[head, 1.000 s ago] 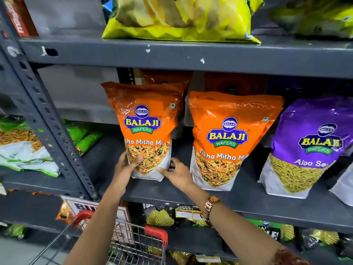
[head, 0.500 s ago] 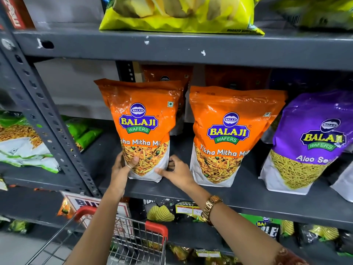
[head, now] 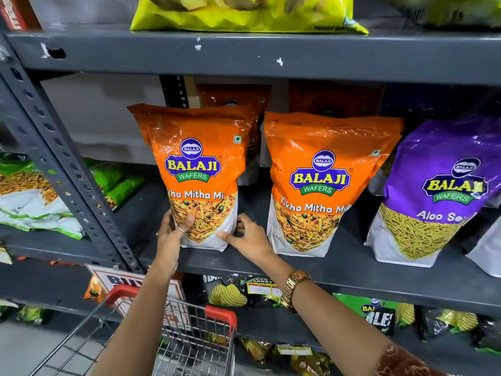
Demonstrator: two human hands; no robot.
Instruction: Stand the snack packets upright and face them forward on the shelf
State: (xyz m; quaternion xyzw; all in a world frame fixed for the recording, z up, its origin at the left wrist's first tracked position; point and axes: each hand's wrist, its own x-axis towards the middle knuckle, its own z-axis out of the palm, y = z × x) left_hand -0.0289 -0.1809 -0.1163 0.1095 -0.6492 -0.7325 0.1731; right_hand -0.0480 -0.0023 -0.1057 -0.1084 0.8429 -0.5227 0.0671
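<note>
An orange Tikha Mitha Mix packet (head: 199,169) stands upright on the grey shelf (head: 339,275), label facing me. My left hand (head: 173,234) grips its lower left corner, thumb on the front. My right hand (head: 250,240) touches its lower right corner, fingers curled at the base. A second orange packet (head: 322,183) stands upright to the right, and a purple Aloo Sev packet (head: 439,191) beyond it. More orange packets (head: 238,101) stand behind in shadow.
A perforated grey upright post (head: 67,169) borders the bay on the left, with green and white packets (head: 32,202) lying flat beyond it. A yellow packet (head: 244,14) lies on the shelf above. A red-handled wire trolley (head: 189,335) is below my arms.
The view has drifted slightly. Both hands stay at the base of the left orange packet, which now stands a little straighter and more square to me.
</note>
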